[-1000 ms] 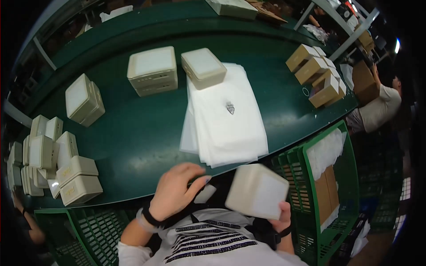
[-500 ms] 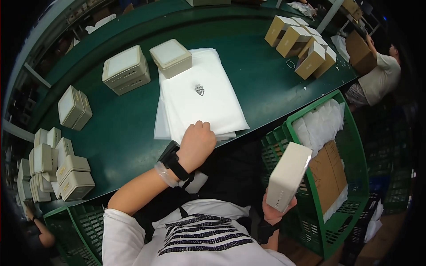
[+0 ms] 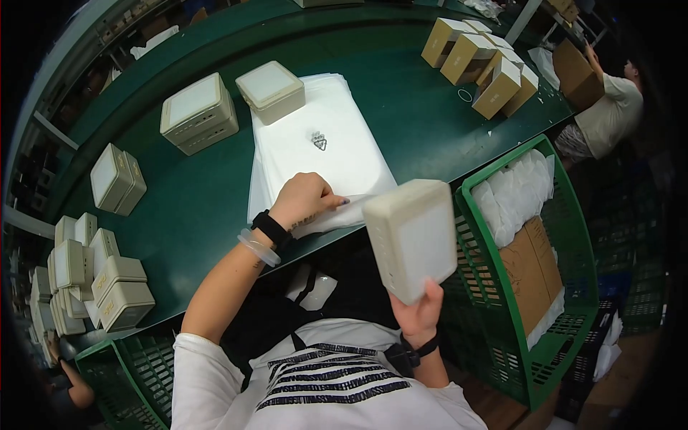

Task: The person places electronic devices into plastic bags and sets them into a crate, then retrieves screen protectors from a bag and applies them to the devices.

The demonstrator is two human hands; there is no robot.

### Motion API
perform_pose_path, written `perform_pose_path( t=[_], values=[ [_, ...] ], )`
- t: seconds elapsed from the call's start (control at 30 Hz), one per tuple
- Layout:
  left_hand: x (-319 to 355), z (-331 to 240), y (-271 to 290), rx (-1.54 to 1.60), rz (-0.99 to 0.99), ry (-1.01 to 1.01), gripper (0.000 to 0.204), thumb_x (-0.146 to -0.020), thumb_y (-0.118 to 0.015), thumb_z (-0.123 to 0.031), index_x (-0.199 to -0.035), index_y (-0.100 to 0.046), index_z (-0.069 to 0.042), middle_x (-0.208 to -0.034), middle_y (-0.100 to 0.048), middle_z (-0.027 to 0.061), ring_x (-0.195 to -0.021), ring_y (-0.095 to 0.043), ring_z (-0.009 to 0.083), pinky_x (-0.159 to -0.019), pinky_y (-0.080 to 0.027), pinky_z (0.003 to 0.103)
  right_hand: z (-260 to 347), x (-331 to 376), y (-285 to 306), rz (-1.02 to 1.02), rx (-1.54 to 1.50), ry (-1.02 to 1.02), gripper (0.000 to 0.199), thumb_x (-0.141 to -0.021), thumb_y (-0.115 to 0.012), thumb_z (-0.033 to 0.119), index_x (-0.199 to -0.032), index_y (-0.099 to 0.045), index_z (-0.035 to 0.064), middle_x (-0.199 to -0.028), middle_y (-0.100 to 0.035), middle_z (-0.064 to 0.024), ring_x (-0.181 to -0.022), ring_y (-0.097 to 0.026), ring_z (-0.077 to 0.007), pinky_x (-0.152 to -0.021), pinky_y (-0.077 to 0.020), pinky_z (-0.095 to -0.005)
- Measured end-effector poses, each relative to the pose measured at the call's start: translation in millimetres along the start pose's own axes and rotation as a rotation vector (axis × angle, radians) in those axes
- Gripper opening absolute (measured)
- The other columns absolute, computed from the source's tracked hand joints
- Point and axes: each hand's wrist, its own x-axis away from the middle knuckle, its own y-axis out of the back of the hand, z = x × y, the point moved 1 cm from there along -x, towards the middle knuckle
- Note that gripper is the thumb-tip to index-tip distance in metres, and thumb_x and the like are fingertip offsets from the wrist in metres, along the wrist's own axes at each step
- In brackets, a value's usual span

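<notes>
My left hand (image 3: 304,201) is at the near edge of a stack of white bags (image 3: 326,161), thumb and fingers pinching the lifted edge of the top one. A small dark printed mark shows in the middle of that bag. My right hand (image 3: 421,312) grips the lower end of a cream box-shaped device (image 3: 412,236) with rounded corners and a pale panel, held tilted in the air just off the table edge. Another cream device (image 3: 270,93) lies on the far end of the bag stack. To its left stand two stacked devices (image 3: 198,115).
More cream devices (image 3: 118,179) stand on the green table (image 3: 193,244), with several piled at its left end. Brown and white boxes (image 3: 484,68) are at the far right. A green crate (image 3: 527,301) with wrapped white items and cardboard stands at my right. Another person (image 3: 613,115) works beyond it.
My right hand has raised the device and brought it left toward the bags. My left hand has shifted up and left, and the top bag's near edge is now lifted.
</notes>
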Motion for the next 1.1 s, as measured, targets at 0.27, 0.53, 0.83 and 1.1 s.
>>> perform_pose_path(
  t=[0.27, 0.53, 0.83, 1.1],
  values=[
    [2.4, 18.9, 7.7, 0.296, -0.001, 0.028, 0.018, -0.082, -0.066, -0.015, -0.084, -0.068, 0.002, -0.069, -0.064, 0.0082, -0.059, -0.055, 0.0116, -0.057, -0.046, 0.026, -51.8, -21.9, -20.8, -0.165, 0.491, 0.157, 0.055, -0.087, -0.059, 0.021, -0.134, -0.038, 0.0038, -0.132, -0.049, -0.0065, -0.121, -0.048, -0.0220, -0.102, -0.0385, -0.0371],
    [13.0, 30.1, 17.6, 0.489, -0.060, 0.106, 0.015, -0.084, -0.063, -0.010, -0.088, -0.068, 0.004, -0.070, -0.064, 0.0057, -0.060, -0.055, 0.0087, -0.057, -0.045, 0.021, -46.4, -18.2, -47.1, -0.181, 0.771, 0.274, 0.051, -0.089, -0.054, 0.027, -0.134, -0.039, 0.0059, -0.129, -0.051, -0.0057, -0.115, -0.052, -0.0200, -0.097, -0.0422, -0.0354],
    [8.9, 34.6, 14.0, 0.322, -0.035, 0.089, 0.016, -0.082, -0.064, -0.006, -0.091, -0.069, 0.005, -0.069, -0.065, 0.0072, -0.056, -0.056, 0.0094, -0.056, -0.046, 0.022, -70.2, -32.0, -37.6, -0.249, 0.320, 0.009, 0.049, -0.092, -0.049, 0.034, -0.134, -0.039, 0.0088, -0.127, -0.051, -0.0057, -0.113, -0.053, -0.0195, -0.092, -0.0453, -0.0352],
    [15.6, 42.3, 19.4, 0.399, -0.126, 0.138, 0.015, -0.079, -0.065, -0.009, -0.086, -0.070, 0.003, -0.067, -0.067, 0.0101, -0.059, -0.063, 0.0160, -0.061, -0.049, 0.028, -67.8, -32.7, -31.8, -0.325, 0.476, 0.231, 0.047, -0.094, -0.050, 0.028, -0.133, -0.039, 0.0038, -0.127, -0.050, -0.0083, -0.114, -0.051, -0.0188, -0.091, -0.0454, -0.0334]
  ],
)
